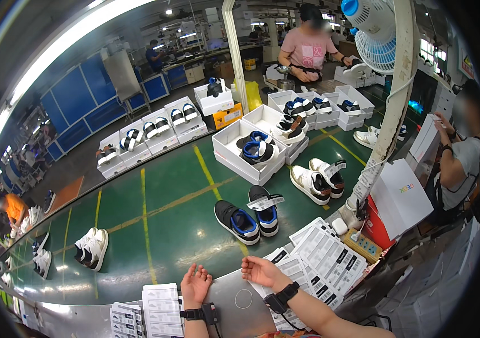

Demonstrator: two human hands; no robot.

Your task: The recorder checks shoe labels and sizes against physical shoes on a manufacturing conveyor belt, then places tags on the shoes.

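My left hand [196,285] hovers palm up at the near edge of the green conveyor belt [178,236], its fingers loosely spread and nothing in them. Close by, my right hand [260,271] is also empty, fingers slightly bent and apart, beside printed label sheets [330,256]. Just beyond it stands a pair of black shoes with blue lining; the left shoe [236,222] is tilted away, and the right shoe [263,209] has a white paper tag [266,203] on it. Both wrists wear black straps with small devices. More label sheets [161,310] lie left of my left hand.
White sneakers [311,183] with a tag stand farther right, and another white pair [92,248] at left. Open shoe boxes [248,163] line the belt's far side. A white post [383,152], a power strip [363,245] and co-workers [312,48] are on the right.
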